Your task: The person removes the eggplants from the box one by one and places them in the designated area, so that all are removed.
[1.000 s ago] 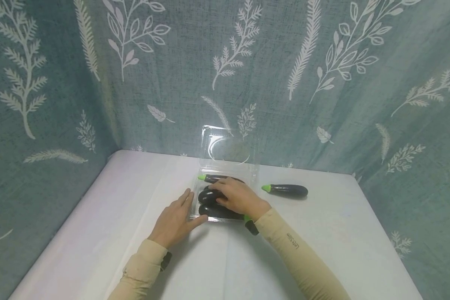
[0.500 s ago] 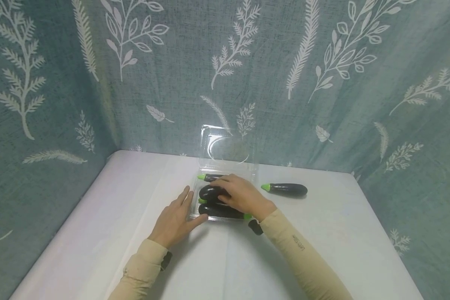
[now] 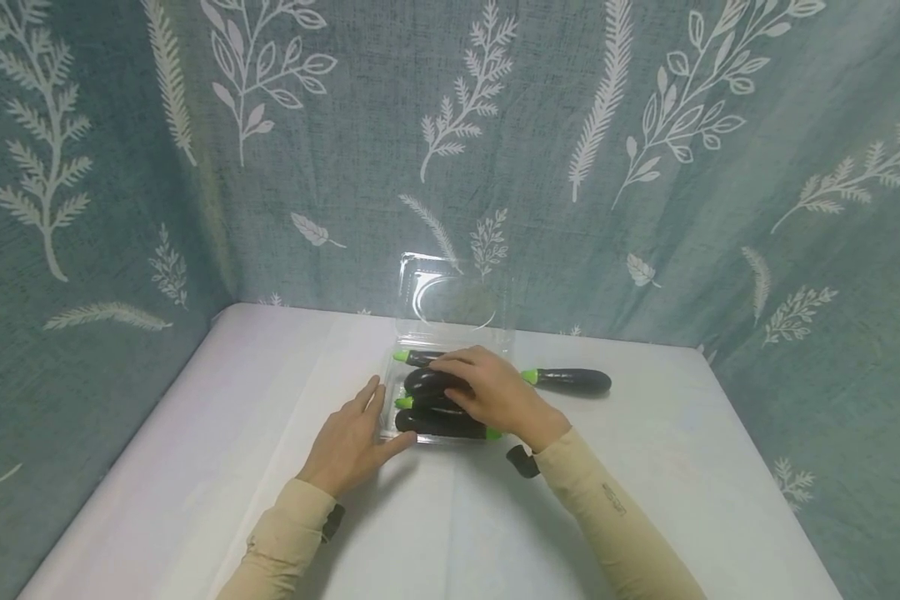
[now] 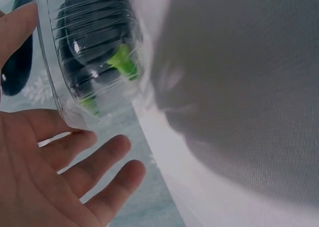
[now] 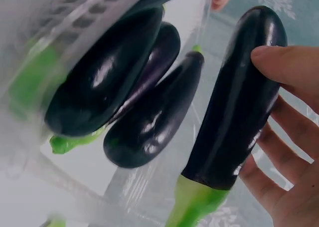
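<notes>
A dark purple eggplant [image 3: 431, 382] with a green cap is held in my right hand [image 3: 502, 396], over the clear plastic clamshell box [image 3: 385, 429]. The right wrist view shows the thumb on one side of this eggplant [image 5: 234, 97] and the fingers around the other. Other eggplants lie in the box: one at the back [image 3: 423, 358], a front eggplant [image 3: 442, 422] with its cap to the right, and one between. My left hand [image 3: 352, 437] rests along the box's left side, fingers extended; the left wrist view shows its fingers [image 4: 79, 144] at the box corner.
The clamshell's lid [image 3: 457, 300] stands raised at the back, in front of the leaf-patterned curtain [image 3: 555, 250]. A loose eggplant [image 3: 573, 381] lies on the white table [image 3: 645, 467] right of the box.
My right hand has shifted slightly back and to the right with its eggplant, uncovering the green cap of the eggplant below. The left hand has stayed in place.
</notes>
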`<state>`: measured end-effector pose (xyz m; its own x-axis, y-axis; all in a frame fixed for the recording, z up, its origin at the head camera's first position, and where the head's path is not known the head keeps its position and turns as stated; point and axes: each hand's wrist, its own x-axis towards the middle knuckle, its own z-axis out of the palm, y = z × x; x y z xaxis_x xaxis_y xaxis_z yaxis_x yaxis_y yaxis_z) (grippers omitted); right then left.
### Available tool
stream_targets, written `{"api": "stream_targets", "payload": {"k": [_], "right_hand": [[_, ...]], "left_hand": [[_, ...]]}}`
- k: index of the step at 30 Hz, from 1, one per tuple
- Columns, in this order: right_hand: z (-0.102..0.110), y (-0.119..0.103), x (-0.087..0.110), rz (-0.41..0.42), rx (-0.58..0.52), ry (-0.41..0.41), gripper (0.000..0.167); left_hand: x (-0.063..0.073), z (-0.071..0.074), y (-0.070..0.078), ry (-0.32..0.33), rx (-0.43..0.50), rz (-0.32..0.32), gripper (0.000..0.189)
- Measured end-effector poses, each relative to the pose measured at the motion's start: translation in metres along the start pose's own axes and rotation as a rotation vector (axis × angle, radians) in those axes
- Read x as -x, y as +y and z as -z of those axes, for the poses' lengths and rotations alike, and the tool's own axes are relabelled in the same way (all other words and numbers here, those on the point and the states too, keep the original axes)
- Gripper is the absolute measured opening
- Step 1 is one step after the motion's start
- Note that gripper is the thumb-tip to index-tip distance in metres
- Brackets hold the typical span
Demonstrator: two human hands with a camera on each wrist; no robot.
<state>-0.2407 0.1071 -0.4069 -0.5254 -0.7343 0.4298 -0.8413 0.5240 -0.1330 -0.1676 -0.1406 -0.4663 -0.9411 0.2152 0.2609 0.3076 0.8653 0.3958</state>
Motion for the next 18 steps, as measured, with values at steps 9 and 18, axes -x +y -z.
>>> {"api": "stream_targets", "payload": {"k": [9, 18], "right_hand": [[0.011, 0.009, 0.014, -0.047, -0.027, 0.055, 0.043], [0.017, 0.022, 0.031, -0.051, -0.009, 0.133, 0.041]], "left_hand": [[0.001, 0.000, -0.001, -0.010, -0.002, 0.000, 0.096], [0.002, 0.001, -0.002, -0.022, 0.008, 0.008, 0.095]]}}
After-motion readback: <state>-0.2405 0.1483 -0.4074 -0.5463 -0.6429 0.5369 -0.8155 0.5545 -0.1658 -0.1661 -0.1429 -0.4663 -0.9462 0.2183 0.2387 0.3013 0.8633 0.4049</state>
